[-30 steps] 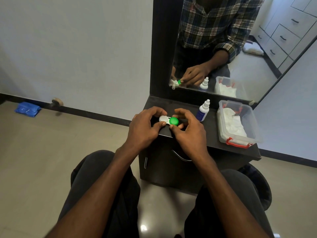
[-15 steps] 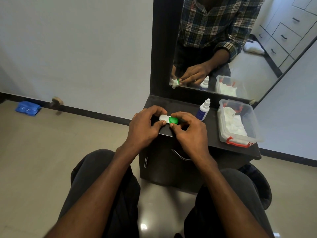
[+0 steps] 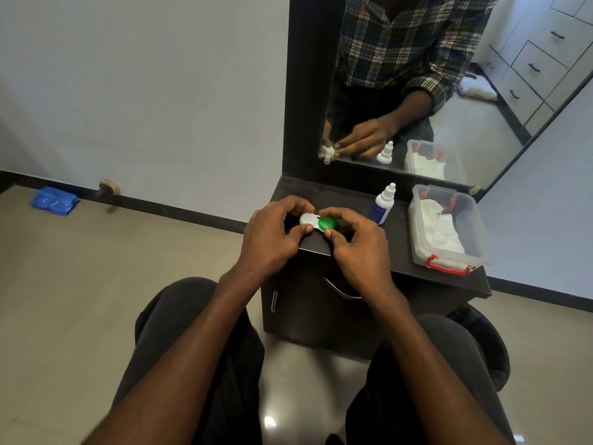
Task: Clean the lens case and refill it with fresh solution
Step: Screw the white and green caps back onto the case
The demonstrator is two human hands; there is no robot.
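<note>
— Hands meet over the dark cabinet: what separates this moment from the second before?

— Little. The left hand still pinches the white cap end of the lens case, thumb under, fingers curled over. The case has stayed in the same spot, held just above the cabinet's near-left corner.

— And moving right?

— The right hand is where the change lies. Its thumb and forefinger pinch the green cap, and across the last second the fingers have shifted round it: the forefinger now arches over the far side, the thumb tip presses the near edge. That reads as a twist in progress.

— Has the cap come off?

— Not that anyone can see. Both caps sit flush on the case, so the case looks closed. My judgement: this is the opening step, early in the job, with cleaning and refilling both ahead.

— Further right?

— The bottle of solution stands upright and capped just beside the right hand, untouched. Beyond it, the clear box of white tissue sits open near the cabinet's right edge. Neither has moved.

— Any risk?

— A small cap may slip from the fingertips once it comes free; the bottle stands close to the knuckles.
</note>
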